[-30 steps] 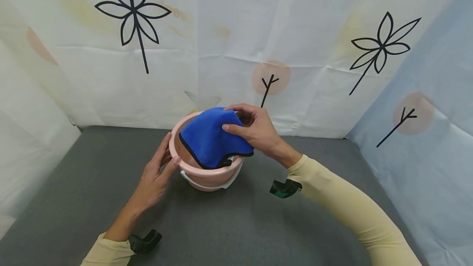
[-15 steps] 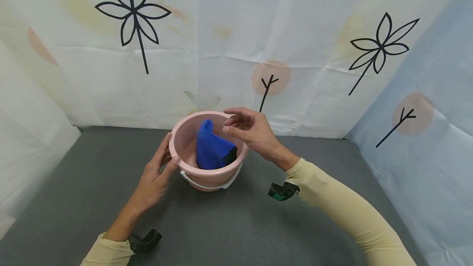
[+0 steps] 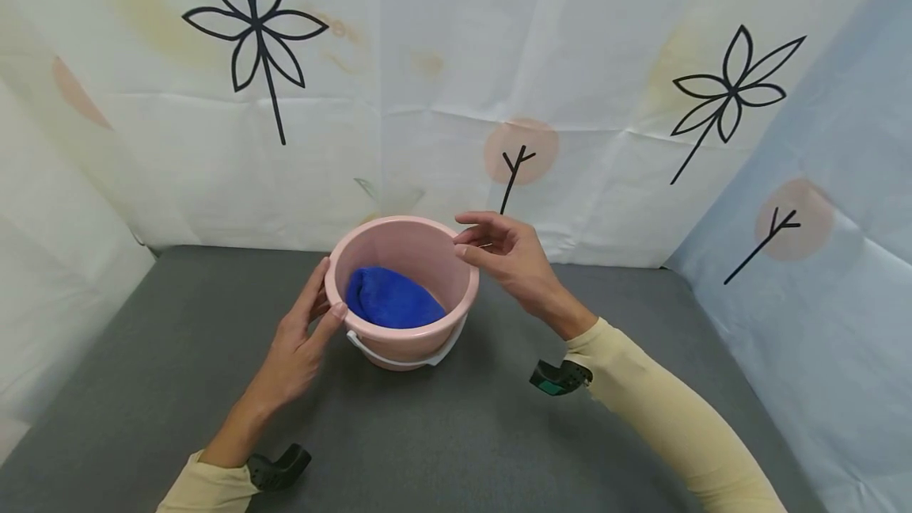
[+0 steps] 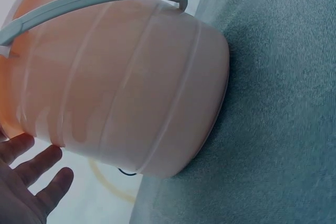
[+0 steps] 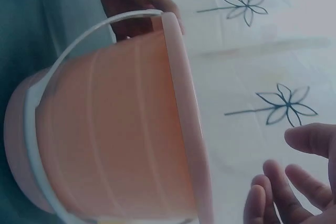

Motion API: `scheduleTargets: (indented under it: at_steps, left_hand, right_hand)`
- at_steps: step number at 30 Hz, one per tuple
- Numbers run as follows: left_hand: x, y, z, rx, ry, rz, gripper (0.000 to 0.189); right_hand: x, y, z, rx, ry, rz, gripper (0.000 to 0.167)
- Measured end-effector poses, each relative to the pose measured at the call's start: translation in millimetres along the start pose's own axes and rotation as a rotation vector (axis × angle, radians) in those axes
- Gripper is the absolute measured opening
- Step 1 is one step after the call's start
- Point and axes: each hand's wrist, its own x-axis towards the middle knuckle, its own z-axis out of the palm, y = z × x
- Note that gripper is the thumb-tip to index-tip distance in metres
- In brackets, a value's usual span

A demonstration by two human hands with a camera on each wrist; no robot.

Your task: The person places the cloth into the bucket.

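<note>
Bright even light; wrist views soft, hazy.

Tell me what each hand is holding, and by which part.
The left hand rests on the pink bucket at its rim; the right hand holds nothing.

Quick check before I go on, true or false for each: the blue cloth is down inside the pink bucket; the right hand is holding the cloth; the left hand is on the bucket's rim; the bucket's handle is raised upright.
1. The blue cloth lies inside the pink bucket. True.
2. The right hand holds the cloth. False: it holds nothing and hovers by the far right rim.
3. The left hand touches the bucket's rim. True.
4. The white handle stands upright. False: it hangs down against the near wall.
</note>
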Motion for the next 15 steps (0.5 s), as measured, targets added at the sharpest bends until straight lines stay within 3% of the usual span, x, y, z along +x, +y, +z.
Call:
scheduleTargets:
  at_steps: [8, 15]
  left_hand:
    - [1.8, -0.2, -2.2, 0.038, -0.001, 0.037, 0.069]
    - [2.7, -1.7, -12.0, 0.18, 0.034, 0.07, 0.068]
  right_hand:
    - [-22.3, 10.5, -20.1, -0.129, 0.006, -0.04, 0.043]
    - [-50.6, 33.7, -44.9, -0.241, 0.103, -0.091, 0.041]
